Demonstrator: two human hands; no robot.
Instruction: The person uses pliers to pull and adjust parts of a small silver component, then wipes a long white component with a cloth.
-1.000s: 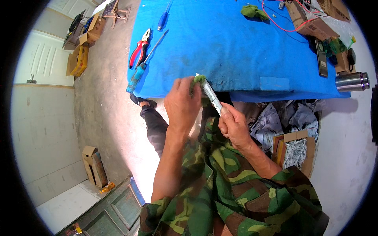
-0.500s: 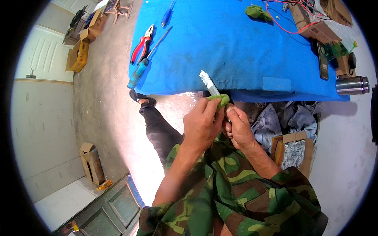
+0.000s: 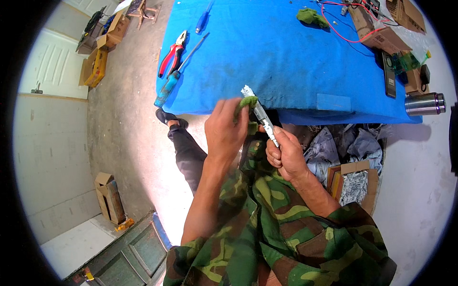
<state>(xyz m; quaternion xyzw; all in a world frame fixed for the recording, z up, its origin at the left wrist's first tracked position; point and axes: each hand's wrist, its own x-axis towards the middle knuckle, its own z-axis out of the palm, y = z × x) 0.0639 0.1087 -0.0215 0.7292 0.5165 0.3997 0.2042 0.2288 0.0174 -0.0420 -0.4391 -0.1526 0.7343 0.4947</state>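
Note:
My right hand (image 3: pixel 288 151) grips the lower end of a narrow white part (image 3: pixel 262 114), a long strip with notched, ridged details, which tilts up and to the left. My left hand (image 3: pixel 224 127) is closed on a green cloth (image 3: pixel 247 102) that lies against the upper part of the strip; its fingers are slightly blurred. Both hands are in front of the table's near edge, above my lap. What the strip belongs to cannot be made out.
On the blue-covered table (image 3: pixel 229 57) lie red-handled pliers (image 3: pixel 172 55), a blue-handled screwdriver (image 3: pixel 168 88), another screwdriver (image 3: pixel 202 22), a second green cloth (image 3: pixel 312 17), a phone (image 3: pixel 389 76) and a steel flask (image 3: pixel 424 104). A cardboard box of white pieces (image 3: pixel 355 186) stands below, right.
My left hand with the green cloth has moved left and up along the white strip, uncovering its middle. My right hand stays at nearly the same place.

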